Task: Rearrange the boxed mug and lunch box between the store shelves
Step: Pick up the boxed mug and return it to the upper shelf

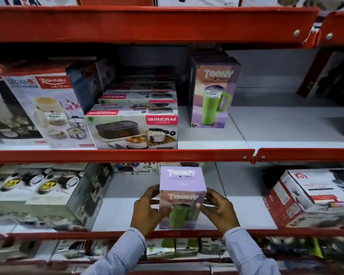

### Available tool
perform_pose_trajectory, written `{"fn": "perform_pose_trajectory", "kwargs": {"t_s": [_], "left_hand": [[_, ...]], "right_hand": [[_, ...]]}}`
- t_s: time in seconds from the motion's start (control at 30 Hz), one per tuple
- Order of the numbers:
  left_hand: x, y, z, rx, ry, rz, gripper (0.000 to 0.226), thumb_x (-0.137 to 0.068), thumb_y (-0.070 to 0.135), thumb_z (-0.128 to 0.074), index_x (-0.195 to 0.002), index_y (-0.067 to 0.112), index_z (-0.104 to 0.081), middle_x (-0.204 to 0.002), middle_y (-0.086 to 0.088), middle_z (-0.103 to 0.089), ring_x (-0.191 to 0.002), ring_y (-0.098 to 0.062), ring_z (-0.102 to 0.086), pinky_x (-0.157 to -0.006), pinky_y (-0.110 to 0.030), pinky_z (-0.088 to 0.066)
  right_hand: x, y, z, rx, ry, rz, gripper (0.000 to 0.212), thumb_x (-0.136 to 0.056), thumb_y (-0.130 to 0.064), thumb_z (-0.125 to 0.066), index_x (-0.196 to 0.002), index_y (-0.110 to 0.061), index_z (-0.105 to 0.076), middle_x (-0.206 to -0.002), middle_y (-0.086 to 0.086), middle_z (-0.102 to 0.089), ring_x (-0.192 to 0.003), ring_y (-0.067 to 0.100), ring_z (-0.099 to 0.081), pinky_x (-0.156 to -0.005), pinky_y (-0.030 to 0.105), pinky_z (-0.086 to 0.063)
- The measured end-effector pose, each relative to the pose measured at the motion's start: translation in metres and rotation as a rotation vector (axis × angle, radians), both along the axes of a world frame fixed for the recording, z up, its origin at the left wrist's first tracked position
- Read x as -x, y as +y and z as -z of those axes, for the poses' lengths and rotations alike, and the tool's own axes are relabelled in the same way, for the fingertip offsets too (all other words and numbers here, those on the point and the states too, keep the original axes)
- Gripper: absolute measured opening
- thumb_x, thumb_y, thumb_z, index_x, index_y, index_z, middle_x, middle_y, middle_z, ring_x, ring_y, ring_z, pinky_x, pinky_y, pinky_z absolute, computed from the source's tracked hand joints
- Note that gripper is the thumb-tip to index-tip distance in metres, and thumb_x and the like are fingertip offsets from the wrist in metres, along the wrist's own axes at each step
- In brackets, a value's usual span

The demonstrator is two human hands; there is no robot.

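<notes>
A lilac boxed mug (182, 183) with a green mug pictured on it stands upright on the lower shelf (246, 207), near its front edge. My left hand (147, 211) grips its left side and my right hand (218, 211) grips its right side. A second boxed mug (214, 92) of the same kind stands on the middle shelf (211, 135). Left of it lies the Varmora lunch box carton (131, 130), on the shelf in front of a stack of similar cartons (139, 98).
Red shelf rails (119, 155) run across the front of each level. Tall cartons (48, 108) fill the middle shelf's left. Jar cartons (38, 195) sit at the lower left, a red and white carton (314, 197) at the lower right. More boxes (173, 249) lie below.
</notes>
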State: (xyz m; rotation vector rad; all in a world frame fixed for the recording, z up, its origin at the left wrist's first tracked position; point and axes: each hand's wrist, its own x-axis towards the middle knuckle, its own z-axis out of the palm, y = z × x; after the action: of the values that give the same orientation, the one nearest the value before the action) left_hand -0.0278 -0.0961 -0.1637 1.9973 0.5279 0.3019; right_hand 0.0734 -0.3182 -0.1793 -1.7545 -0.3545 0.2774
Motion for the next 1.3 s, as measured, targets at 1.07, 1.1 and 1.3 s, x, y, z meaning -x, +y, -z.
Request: {"fn": "perform_pose_trajectory", "kwargs": {"t_s": [1.07,1.1,1.3], "left_hand": [[-0.132,-0.066,-0.203,-0.365,-0.636,0.029,0.063,-0.089,0.042,-0.072,-0.145,0.024,-0.05,-0.121,0.007,-0.076,-0.102,-0.004,-0.072,-0.094,-0.027,-0.059],[-0.136,-0.066,-0.202,-0.36,-0.622,0.034,0.062,-0.089,0.042,-0.072,-0.145,0.023,-0.051,-0.119,0.008,-0.076,-0.1,-0.003,-0.072,-0.093,-0.024,-0.059],[-0.146,-0.066,-0.197,-0.373,-0.574,0.05,0.055,-0.09,0.042,-0.07,-0.14,0.023,-0.055,-0.102,0.022,-0.068,-0.086,0.018,-0.064,-0.078,0.006,-0.043]], "right_hand": [[-0.117,-0.035,-0.219,-0.227,-0.559,0.182,0.036,-0.09,-0.028,-0.07,-0.119,-0.047,-0.06,-0.115,-0.022,-0.07,-0.111,0.0,-0.067,-0.084,0.008,-0.054],[-0.122,-0.035,-0.216,-0.212,-0.549,0.188,0.037,-0.09,-0.027,-0.07,-0.123,-0.042,-0.061,-0.116,-0.016,-0.071,-0.111,0.003,-0.067,-0.081,0.004,-0.052],[-0.135,-0.035,-0.208,-0.155,-0.535,0.203,0.043,-0.091,-0.03,-0.069,-0.132,-0.025,-0.061,-0.12,-0.006,-0.071,-0.107,0.008,-0.068,-0.083,0.013,-0.051]]}}
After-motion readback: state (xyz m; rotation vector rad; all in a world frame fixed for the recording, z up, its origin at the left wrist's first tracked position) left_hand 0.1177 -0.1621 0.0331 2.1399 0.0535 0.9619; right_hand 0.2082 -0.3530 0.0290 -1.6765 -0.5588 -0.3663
